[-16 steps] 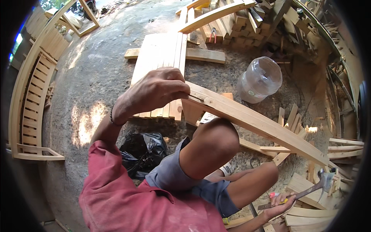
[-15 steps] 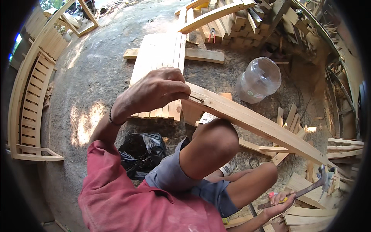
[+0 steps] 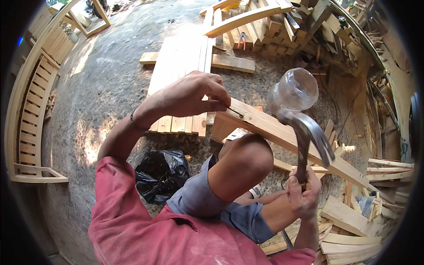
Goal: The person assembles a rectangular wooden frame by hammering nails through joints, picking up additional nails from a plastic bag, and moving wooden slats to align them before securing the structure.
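Note:
My left hand [image 3: 194,92] pinches a thin dark nail [image 3: 236,112] between thumb and fingertips. The nail slants down to the upper face of a long pale wooden beam [image 3: 274,129], which runs from beneath my left fingers toward the lower right, past my raised knee. Raised over the lower part of my lap, my right hand [image 3: 304,194] is wrapped round the handle of a claw hammer [image 3: 304,141]. The hammer's metal head stands above the beam in this view, apart from the nail.
Planed boards [image 3: 176,66] lie side by side on a cross timber [image 3: 234,63] ahead. A clear plastic jar [image 3: 300,90] stands beyond the beam. Near my left leg sits a black plastic bag [image 3: 161,174]. Stacked timber [image 3: 274,37] and red-handled pliers [image 3: 242,40] are farther off.
My right hand has brought the hammer up and leftward from the lower right, its head now upright over the beam. My left hand with the nail has shifted slightly right.

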A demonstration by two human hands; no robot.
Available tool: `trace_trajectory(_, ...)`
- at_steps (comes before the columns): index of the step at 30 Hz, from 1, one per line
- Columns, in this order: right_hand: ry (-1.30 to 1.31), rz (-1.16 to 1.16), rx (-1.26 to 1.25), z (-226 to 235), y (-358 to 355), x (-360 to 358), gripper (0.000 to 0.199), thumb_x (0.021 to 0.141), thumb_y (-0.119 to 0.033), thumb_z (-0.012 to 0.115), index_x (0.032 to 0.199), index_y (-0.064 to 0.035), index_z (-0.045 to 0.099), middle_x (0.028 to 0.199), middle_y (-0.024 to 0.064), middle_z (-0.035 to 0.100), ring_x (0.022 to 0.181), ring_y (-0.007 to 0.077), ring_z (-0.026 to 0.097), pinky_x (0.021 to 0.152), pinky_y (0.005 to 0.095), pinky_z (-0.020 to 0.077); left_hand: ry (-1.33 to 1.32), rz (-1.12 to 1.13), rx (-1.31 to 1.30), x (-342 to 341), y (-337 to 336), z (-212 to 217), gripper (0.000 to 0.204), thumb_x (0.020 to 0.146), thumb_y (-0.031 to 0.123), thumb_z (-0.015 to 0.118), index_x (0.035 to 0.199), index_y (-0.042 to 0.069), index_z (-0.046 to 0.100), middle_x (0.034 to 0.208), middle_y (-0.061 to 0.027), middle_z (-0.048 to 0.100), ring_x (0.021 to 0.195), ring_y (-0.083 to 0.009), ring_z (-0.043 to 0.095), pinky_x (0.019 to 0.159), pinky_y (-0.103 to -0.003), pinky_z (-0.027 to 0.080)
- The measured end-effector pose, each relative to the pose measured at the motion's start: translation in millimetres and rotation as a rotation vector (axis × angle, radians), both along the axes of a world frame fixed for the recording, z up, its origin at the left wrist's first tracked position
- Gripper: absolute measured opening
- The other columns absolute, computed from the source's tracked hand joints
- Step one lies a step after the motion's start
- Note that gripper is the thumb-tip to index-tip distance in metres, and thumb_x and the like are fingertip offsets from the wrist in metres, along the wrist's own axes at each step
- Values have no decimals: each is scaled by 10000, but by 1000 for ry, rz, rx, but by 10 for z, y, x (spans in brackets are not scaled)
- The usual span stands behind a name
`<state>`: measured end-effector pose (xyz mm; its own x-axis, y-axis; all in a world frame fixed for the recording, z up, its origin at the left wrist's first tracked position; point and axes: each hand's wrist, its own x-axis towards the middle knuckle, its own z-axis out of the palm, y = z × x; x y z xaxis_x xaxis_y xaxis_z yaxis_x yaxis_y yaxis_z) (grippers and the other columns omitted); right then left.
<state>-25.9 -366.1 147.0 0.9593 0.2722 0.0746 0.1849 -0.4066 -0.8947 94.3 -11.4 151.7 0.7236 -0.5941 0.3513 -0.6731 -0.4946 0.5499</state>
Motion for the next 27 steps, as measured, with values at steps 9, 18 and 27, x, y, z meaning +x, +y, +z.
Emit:
trace_trajectory(9, -64, 155, -191, 297, 318, 250, 270, 1040, -250, 466, 987, 1, 549, 569, 2, 492, 464, 65, 441, 443, 253, 343, 274, 51, -34, 27, 19, 100, 106, 838, 112, 748, 939, 90, 770, 837, -50, 691, 798, -177, 669, 707, -325, 524)
trace_trajectory(18, 9, 205, -497, 499, 422, 428, 254, 1011, -217, 524, 978, 34, 547, 606, 162, 524, 556, 314, 572, 543, 399, 426, 260, 69, -3, 27, 6, 105, 97, 834, 150, 750, 918, 114, 781, 793, -46, 674, 752, -183, 646, 681, -326, 508)
trace_trajectory(27, -468, -115, -157, 1188, -69, 158, 279, 1004, -236, 521, 1141, 2, 569, 872, 164, 600, 775, 279, 602, 667, 384, 464, 226, 9, -61, 50, -10, 46, 98, 846, 147, 736, 926, 109, 777, 807, -50, 671, 757, -183, 637, 697, -321, 509)
